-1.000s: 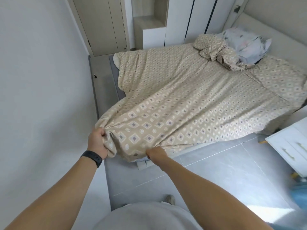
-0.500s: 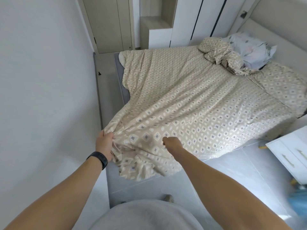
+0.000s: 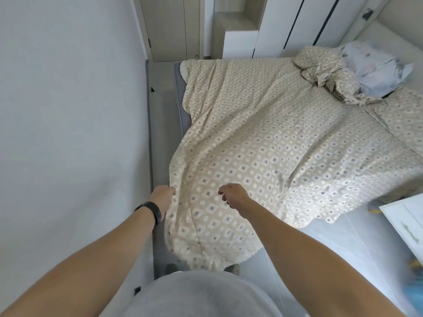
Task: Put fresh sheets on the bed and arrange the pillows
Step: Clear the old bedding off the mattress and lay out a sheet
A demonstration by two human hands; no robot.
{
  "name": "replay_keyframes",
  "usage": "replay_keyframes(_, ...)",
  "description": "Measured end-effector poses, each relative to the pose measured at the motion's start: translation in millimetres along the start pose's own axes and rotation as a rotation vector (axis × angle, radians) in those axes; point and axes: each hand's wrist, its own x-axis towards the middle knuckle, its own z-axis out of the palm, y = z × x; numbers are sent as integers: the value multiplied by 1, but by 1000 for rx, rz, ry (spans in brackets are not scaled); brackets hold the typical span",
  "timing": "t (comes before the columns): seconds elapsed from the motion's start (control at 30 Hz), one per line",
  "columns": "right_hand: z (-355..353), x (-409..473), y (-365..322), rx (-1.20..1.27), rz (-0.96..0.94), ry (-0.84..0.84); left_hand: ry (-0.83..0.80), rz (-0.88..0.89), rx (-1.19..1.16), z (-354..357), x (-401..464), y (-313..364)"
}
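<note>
A beige sheet (image 3: 263,143) with a diamond pattern lies rumpled across the bed, and its near corner hangs down to the floor in front of me. My left hand (image 3: 163,197), with a black band on the wrist, pinches the sheet's left edge. Over the sheet hovers my right hand (image 3: 233,195), fingers loosely curled and holding nothing. A matching beige pillow (image 3: 320,62) and a pale floral pillow (image 3: 375,67) lie bunched at the headboard, far right.
A white wall stands close on the left, with a narrow floor strip beside the grey bed frame (image 3: 183,110). A white nightstand (image 3: 407,225) stands at the right. Wardrobe doors (image 3: 286,24) close off the back. Grey tile floor (image 3: 332,248) lies to my right.
The sheet corner that both hands held up has dropped and now drapes toward the floor. My right hand has let go and lifted above the cloth. I have moved closer to the bed.
</note>
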Motion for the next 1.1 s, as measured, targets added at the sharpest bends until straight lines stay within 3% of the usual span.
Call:
replay_keyframes(0.33,-19,-4,15,34,-2,-8,-229,25,23,62,-35,7)
replay_keyframes(0.77,-81,7,26,65,-77,46,-288,50,82,128,-44,28)
replay_keyframes(1.1,-73,32,-7,40,-162,67,-390,89,161,139,-14,65)
